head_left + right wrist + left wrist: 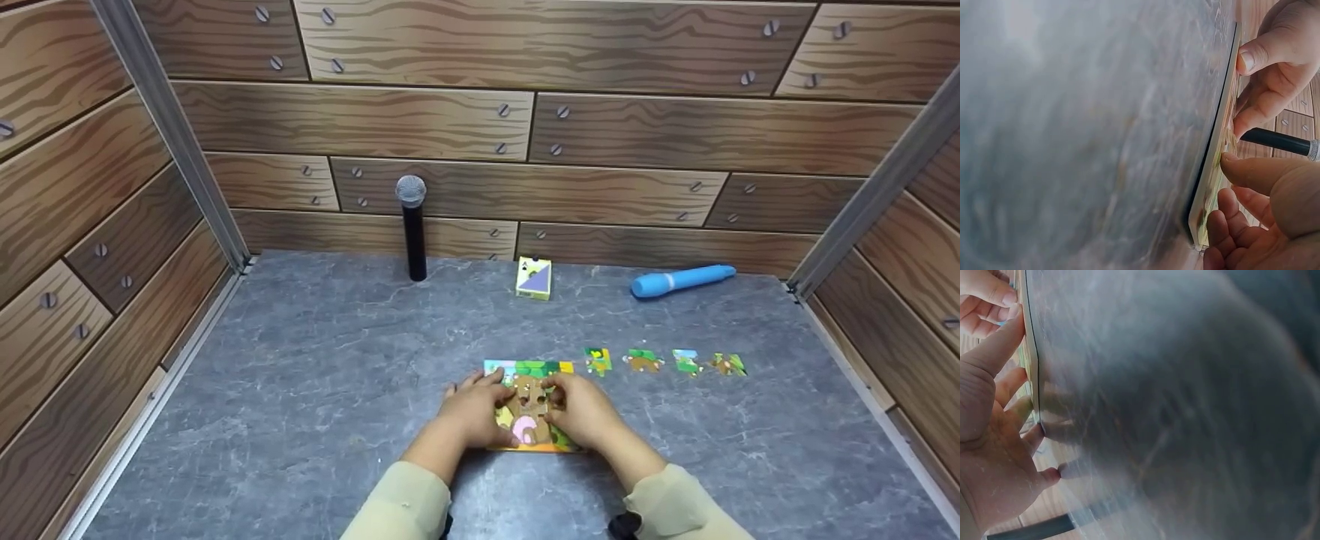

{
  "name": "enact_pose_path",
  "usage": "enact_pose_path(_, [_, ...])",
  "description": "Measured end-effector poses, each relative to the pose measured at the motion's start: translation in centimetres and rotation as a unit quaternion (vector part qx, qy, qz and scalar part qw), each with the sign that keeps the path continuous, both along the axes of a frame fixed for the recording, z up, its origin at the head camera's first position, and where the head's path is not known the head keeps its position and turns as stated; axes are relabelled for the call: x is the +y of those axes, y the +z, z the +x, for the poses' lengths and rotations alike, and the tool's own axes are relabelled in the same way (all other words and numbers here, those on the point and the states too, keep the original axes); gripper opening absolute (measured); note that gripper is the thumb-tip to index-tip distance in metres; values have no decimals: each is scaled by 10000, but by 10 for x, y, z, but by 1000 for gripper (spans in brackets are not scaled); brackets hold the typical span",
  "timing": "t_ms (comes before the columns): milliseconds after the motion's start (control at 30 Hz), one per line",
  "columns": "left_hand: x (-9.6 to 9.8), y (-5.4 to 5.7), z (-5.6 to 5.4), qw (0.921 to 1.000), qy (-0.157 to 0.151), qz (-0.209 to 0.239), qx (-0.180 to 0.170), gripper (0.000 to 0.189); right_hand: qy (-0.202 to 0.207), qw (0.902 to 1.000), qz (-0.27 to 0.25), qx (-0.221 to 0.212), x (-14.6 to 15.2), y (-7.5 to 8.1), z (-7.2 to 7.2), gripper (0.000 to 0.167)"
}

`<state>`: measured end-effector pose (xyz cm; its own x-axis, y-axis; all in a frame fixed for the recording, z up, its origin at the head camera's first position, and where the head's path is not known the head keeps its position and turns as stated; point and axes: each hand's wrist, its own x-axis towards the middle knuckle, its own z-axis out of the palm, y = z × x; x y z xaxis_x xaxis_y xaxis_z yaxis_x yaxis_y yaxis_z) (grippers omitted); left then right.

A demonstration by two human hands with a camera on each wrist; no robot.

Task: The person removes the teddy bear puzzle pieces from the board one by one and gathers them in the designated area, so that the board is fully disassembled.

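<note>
A jigsaw puzzle board (528, 430) with a brown bear and a pink round patch lies in front of me, with dark gaps showing near its middle. My left hand (474, 410) rests along its left side, fingers spread, with the thumb near the bottom edge. At the right half of the board, my right hand (586, 411) has its thumb and index finger bent around a brown puzzle piece (535, 410), partly hidden by the fingers. In the right wrist view, the right thumb (1258, 171) touches the board's face, with the other fingers curled below.
Several loose puzzle pieces (643, 361) lie in a row right of the board. Farther back are a black microphone (415, 240) standing upright, a yellow and purple card box (534, 278) and a blue pen-like stick (681, 281). Wood-patterned walls (450, 120) enclose the grey table (322, 375).
</note>
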<state>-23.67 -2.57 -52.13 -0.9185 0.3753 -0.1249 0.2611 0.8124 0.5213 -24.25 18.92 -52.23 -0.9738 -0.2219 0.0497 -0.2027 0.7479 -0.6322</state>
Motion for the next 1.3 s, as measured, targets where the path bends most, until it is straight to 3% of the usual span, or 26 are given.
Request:
enact_pose_path(300, [0,0,0,10000,-21,6,-25,78,-34,9996,-242,172,11,5,1,37])
enact_pose_path(700, [-1,1,1,9998,-15,155,-136,79,-108,9979,-643,-46,35,15,-1,39])
enact_pose_path(1300, [0,2,2,9993,-31,288,-231,78,-282,9983,-502,7,84,25,3,40])
